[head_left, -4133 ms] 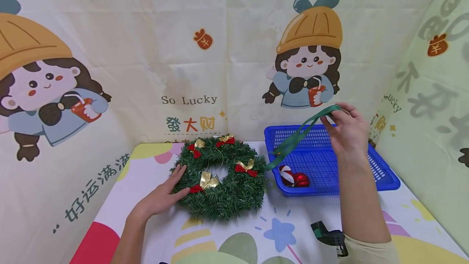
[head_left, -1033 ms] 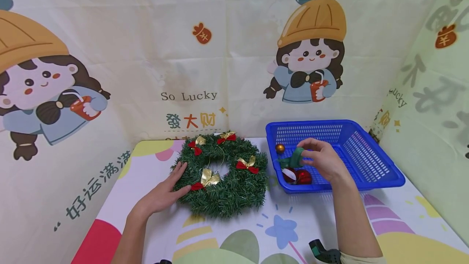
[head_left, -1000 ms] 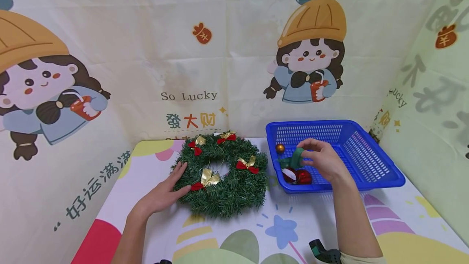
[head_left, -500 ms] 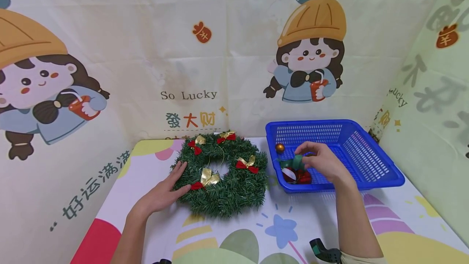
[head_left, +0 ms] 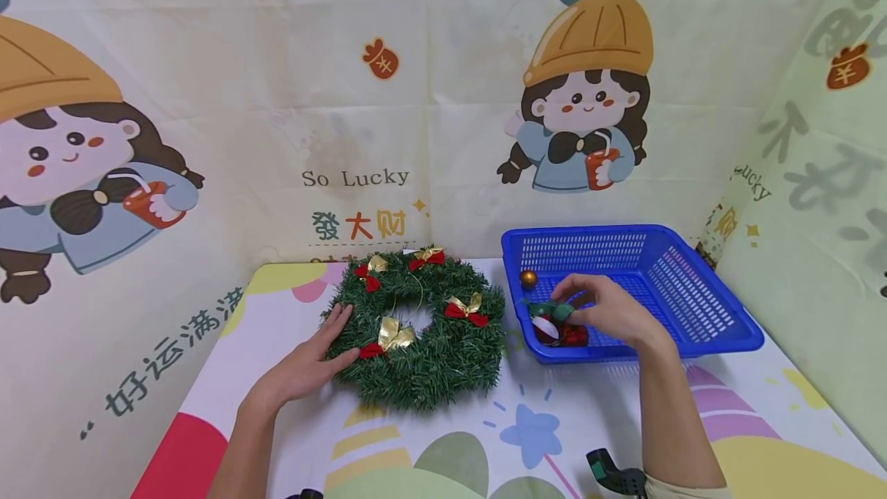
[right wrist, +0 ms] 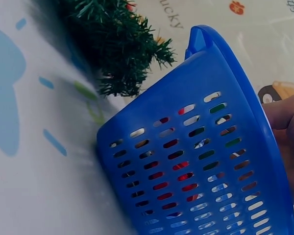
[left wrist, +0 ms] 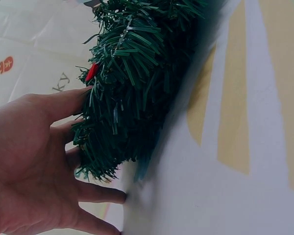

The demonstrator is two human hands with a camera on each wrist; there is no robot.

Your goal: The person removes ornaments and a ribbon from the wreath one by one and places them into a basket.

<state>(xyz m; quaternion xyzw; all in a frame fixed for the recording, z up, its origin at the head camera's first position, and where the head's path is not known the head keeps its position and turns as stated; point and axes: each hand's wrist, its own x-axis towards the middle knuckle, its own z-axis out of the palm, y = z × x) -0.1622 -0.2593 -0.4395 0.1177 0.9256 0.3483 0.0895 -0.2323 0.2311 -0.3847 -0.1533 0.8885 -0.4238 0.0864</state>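
Observation:
A green wreath (head_left: 443,376) with several red and gold bows lies flat on the table. My left hand (head_left: 305,364) rests against its left side, fingers spread, thumb near a bow (head_left: 393,333). In the left wrist view the fingers of the left hand (left wrist: 44,161) touch the wreath's bristles. Inside the blue basket (head_left: 714,341), my right hand (head_left: 613,314) pinches a green ribbon (head_left: 563,313) low over the red ornaments (head_left: 574,336). Most of the ribbon is bunched down there. From the right wrist, the basket wall hides the fingertips.
A small gold ball (head_left: 528,279) sits in the basket's back left corner, beside the ribbon. A printed cloth (head_left: 457,137) hangs behind the table (head_left: 478,414). The basket stands close to the wreath's right side.
The green ribbon, earlier held up beside the wreath, has come down into the basket with my right hand. In the last second that hand sinks a little lower. My left hand stays put.

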